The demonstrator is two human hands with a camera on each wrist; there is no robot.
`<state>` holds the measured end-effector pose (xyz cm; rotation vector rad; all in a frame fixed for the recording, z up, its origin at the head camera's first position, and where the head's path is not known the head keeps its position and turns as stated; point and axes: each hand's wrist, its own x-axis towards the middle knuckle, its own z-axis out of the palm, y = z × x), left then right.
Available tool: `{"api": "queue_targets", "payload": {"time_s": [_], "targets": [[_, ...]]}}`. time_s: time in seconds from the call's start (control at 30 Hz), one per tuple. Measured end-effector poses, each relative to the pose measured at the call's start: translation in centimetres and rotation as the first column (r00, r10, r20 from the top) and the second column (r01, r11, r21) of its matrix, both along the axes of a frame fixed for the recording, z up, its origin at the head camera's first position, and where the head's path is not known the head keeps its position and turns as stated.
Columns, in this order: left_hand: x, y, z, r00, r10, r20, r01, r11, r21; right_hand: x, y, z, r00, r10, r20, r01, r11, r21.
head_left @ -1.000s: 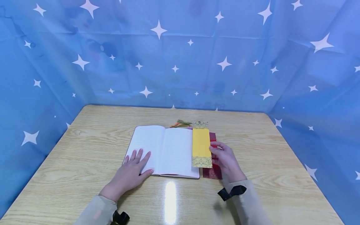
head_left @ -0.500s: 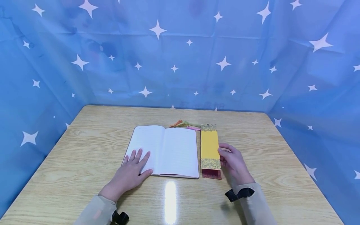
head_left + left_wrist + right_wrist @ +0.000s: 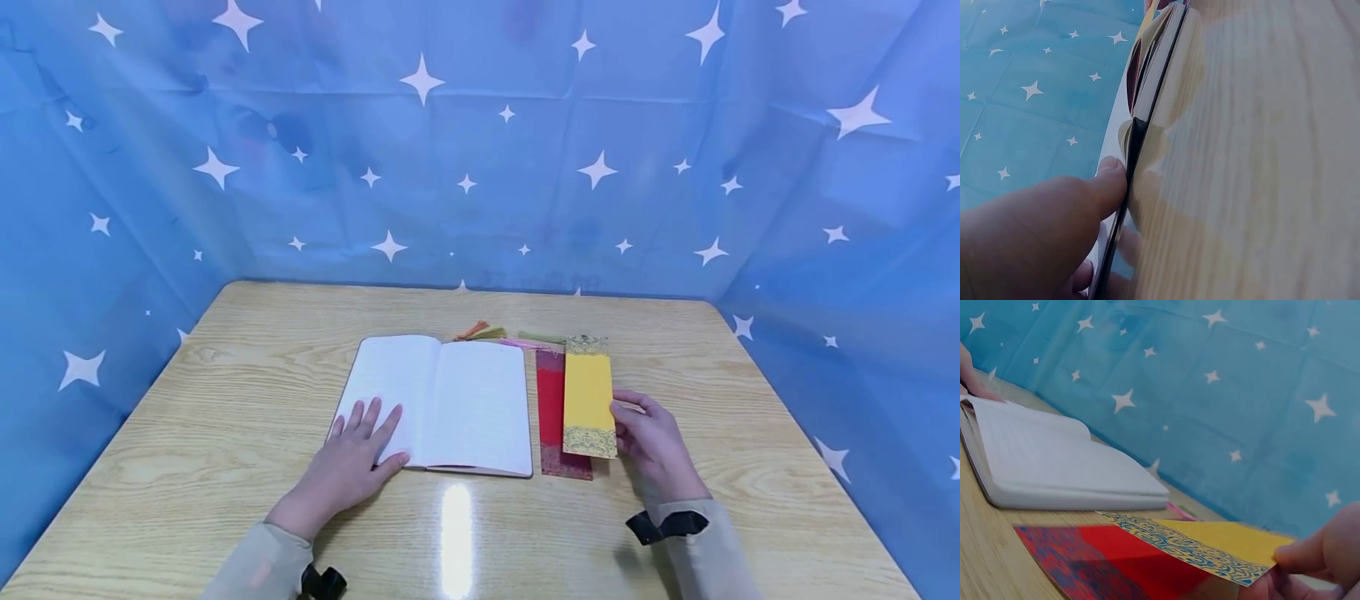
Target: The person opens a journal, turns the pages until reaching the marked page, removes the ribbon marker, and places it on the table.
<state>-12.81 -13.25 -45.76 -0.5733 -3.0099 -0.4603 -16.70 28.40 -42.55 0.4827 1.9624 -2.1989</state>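
An open notebook [image 3: 480, 408] with blank-looking pages lies on the table. My left hand [image 3: 348, 467] rests on its left page with fingers spread; in the left wrist view the thumb [image 3: 1110, 181] lies at the notebook's lower edge. With my right hand [image 3: 656, 442] I pinch the right edge of a yellow bookmark [image 3: 588, 392] with patterned ends. It overlaps a red bookmark [image 3: 550, 408] that lies just right of the notebook. The right wrist view shows the yellow bookmark [image 3: 1229, 544] tilted above the red one [image 3: 1116, 550].
Orange and olive tassels [image 3: 480, 332] stick out beyond the notebook's top edge. A pink tassel [image 3: 521, 343] and a pale green tassel [image 3: 542, 337] lie near the bookmarks' tops. A blue star-patterned cloth [image 3: 480, 167] stands behind the wooden table [image 3: 300, 325].
My right hand has carried the yellow bookmark rightward, from over the notebook's right page to over the red bookmark's right side. More of the red bookmark shows. The left hand stays put.
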Motion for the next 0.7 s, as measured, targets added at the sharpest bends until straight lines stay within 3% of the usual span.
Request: {"api": "queue_targets", "payload": {"time_s": [0.37, 0.5, 0.6, 0.7], "targets": [[0.2, 0.1, 0.1, 1.0, 0.0, 0.009, -0.001, 1.0, 0.005, 0.8, 2.7, 0.1, 1.0, -0.022, -0.015, 0.024, 0.991, 0.13], [0.1, 0.1, 0.1, 1.0, 0.0, 0.005, 0.0, 1.0, 0.004, 1.0, 3.3, 0.2, 1.0, -0.016, 0.016, 0.012, 0.982, 0.187], [0.1, 0.0, 0.0, 1.0, 0.001, -0.002, -0.001, 1.0, -0.003, 1.1, 3.5, 0.2, 0.999, -0.002, 0.042, -0.009, 0.961, 0.275], [0.0, 0.0, -0.1, 1.0, 0.001, -0.006, -0.001, 1.0, -0.007, 1.1, 3.5, 0.1, 0.999, 0.014, 0.032, -0.026, 0.915, 0.403]]}}
